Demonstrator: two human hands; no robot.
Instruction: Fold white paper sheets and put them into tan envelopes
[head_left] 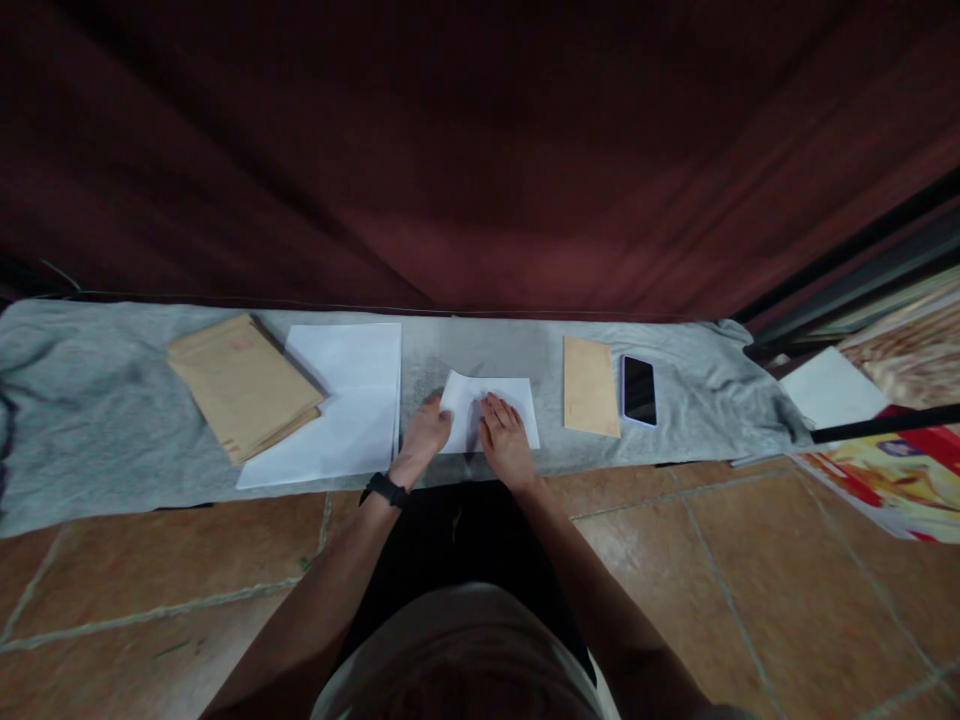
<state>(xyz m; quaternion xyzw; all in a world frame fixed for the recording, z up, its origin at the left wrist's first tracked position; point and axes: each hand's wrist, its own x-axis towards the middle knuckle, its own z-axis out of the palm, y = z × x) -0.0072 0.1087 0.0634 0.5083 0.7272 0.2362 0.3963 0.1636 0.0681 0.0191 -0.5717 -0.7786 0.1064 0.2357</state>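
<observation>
In front of me a sheet of white paper [517, 393], partly folded, lies on the grey cloth. My left hand [427, 430] pinches its left edge, where the paper curls up a little. Flat on the paper's middle rests my right hand [506, 440], fingers stretched out and pressing down. To the left is a stack of larger white sheets [352, 400], partly covered by a pile of brown envelopes [244, 385]. A single brown envelope [591, 388] lies to the right of the paper.
A phone [640, 390] with a dark screen lies right of the single envelope. The long narrow surface is covered by grey cloth [97, 400], with a dark red curtain [465, 200] behind it. Printed boxes [892, 475] stand at the far right above the tiled floor.
</observation>
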